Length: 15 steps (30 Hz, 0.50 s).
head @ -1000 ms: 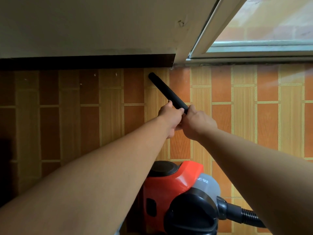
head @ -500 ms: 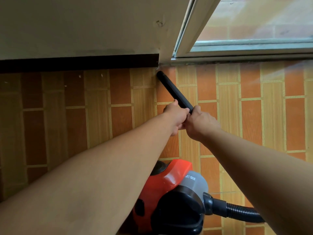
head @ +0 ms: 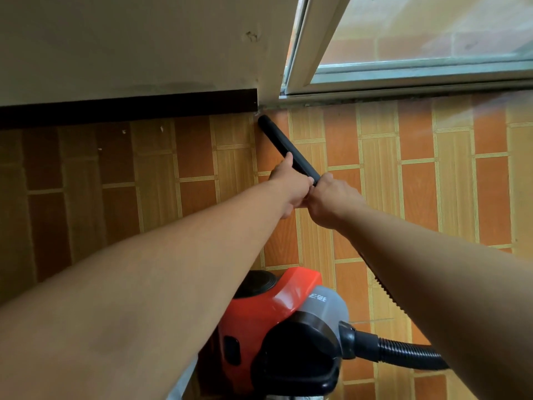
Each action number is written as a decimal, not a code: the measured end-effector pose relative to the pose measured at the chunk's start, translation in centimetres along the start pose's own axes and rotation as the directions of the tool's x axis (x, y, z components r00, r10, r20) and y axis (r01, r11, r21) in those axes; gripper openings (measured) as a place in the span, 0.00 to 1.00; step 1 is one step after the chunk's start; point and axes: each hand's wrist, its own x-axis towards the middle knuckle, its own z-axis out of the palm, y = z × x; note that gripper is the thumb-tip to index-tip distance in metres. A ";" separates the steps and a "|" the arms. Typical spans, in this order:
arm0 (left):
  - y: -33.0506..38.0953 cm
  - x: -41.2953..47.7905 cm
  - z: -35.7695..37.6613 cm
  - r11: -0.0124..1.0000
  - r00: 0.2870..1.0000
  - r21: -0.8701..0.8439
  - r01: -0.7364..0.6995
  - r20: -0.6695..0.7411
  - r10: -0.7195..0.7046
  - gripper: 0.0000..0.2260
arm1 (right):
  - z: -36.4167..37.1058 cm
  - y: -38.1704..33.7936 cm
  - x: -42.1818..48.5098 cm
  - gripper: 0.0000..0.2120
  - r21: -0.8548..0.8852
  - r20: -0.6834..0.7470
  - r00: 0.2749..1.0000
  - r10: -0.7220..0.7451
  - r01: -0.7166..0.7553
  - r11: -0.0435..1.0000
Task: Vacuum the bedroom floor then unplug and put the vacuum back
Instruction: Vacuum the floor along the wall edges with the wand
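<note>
The floor (head: pixel 418 174) is laid with a pattern of orange and pale yellow-striped oblongs, brighter on the right by the glass and dim on the left. A plain cream wall (head: pixel 129 44) runs along the far edge, with a dark skirting board (head: pixel 127 109) at its foot. The board stops at a white door frame (head: pixel 314 44), whose glass pane (head: pixel 432 30) looks onto paving outside. A few pale specks (head: pixel 124 131) lie on the floor just in front of the skirting.

Both bare arms reach forward to a black vacuum tube (head: pixel 288 148). The tube slants away to the left, its far end in the corner where the skirting meets the door frame; whether the end touches the floor cannot be told. The left grip (head: pixel 290 183), a bare hand, is closed round the tube with the thumb lying along it. The right grip (head: pixel 331 200) is curled round the tube just behind, touching the left.

The vacuum cleaner (head: pixel 277 319), red, grey and black, stands on the floor below and between the forearms. A ribbed black hose (head: pixel 403 352) leaves its front toward the right and passes under the right forearm.
</note>
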 end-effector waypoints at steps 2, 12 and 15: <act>0.2 0.3 0.0 0.999 1.000 0.040 -0.013 -0.004 0.013 0.40 | -0.1 -0.1 0.7 0.11 -0.002 0.003 1.000 -0.029 0.029 1.000; 0.0 0.3 -0.4 1.000 0.999 0.003 0.007 0.039 -0.007 0.33 | 0.9 0.2 0.4 0.09 0.057 0.034 0.999 -0.004 0.002 0.998; 0.9 0.4 -0.5 1.000 0.998 0.004 -0.029 0.055 0.028 0.33 | 0.2 -0.2 1.0 0.08 0.044 0.023 1.000 -0.003 0.002 0.999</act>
